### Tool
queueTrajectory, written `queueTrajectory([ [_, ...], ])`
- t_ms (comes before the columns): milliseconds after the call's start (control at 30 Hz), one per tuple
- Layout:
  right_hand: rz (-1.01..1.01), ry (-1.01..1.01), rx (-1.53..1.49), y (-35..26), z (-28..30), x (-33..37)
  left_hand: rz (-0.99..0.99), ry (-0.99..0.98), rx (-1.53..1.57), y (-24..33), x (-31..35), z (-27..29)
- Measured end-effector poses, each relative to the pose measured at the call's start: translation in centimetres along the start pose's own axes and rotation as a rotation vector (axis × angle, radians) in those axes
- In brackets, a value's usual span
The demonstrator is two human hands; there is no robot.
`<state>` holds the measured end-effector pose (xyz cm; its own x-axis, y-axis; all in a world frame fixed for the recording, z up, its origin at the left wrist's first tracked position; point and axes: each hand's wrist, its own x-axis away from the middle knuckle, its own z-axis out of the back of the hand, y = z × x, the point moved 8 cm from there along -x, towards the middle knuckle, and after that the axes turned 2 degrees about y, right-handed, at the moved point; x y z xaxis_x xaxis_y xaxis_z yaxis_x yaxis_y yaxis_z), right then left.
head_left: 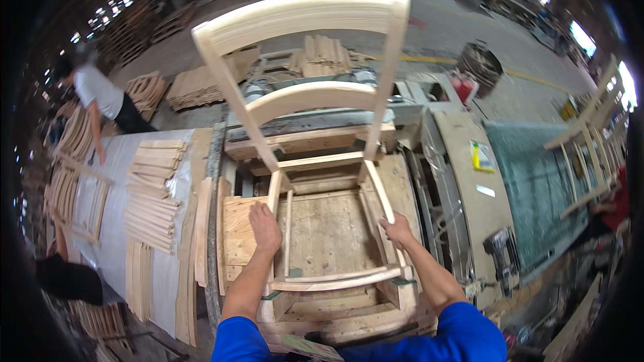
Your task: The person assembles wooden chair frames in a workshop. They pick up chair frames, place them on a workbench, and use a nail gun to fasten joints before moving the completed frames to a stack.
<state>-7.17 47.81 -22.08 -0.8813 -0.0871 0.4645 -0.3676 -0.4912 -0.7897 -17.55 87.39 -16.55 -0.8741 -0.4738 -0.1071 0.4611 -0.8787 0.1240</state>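
both hands, left (265,226) and right (397,230), closed on chair frame (305,100) side rails.

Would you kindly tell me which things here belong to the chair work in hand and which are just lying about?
In hand:
- unfinished wooden chair frame
- left hand on its left seat rail
- right hand on its right seat rail
- wooden jig under the frame

Lying about:
- stacks of curved slats on the left table
- power tool at right
- another chair frame far right
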Motion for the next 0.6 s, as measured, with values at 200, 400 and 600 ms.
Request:
queueTrajectory([
  [200,0.0,0.033,-0.115,-2.9,4.0,2.5,0.17,-0.213,0.263,0.1,-0.1,2.0],
  [400,0.153,-0.055,-0.301,-7.9,11.7,8.1,0.136,-0.196,0.64,3.3,0.6,9.1],
  [600,0.141,0.097,0.026,-9.3,19.3,15.3,0.026,-0.076,0.72,5.1,4.6,18.8],
])
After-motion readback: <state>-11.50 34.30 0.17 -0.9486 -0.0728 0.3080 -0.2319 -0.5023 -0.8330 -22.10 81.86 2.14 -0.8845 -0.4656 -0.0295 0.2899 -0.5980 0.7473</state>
